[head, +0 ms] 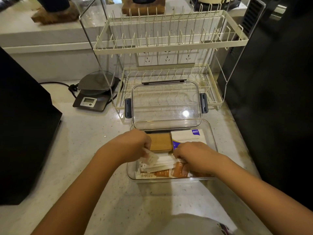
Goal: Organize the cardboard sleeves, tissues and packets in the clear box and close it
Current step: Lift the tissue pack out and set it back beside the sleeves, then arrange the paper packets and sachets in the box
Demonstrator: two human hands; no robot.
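The clear box [171, 180] sits on the counter in front of me. Its clear lid [166, 104] with dark latches leans upright behind it against the dish rack. Brown cardboard sleeves [160, 141] are stacked at the box's back middle, and white tissue packs [188, 135] with purple print lie at the back right. Several white stick packets [162, 162] and orange packets [177, 171] fill the front. My left hand [135, 145] is shut on the left ends of the white packets. My right hand [193, 155] is closed on their right ends, over the orange packets.
A cream two-tier dish rack [169, 46] stands behind the box. A grey kitchen scale [94, 94] with a cord is at the back left. A black appliance [22, 129] is at the left and a tall dark one [274, 99] at the right.
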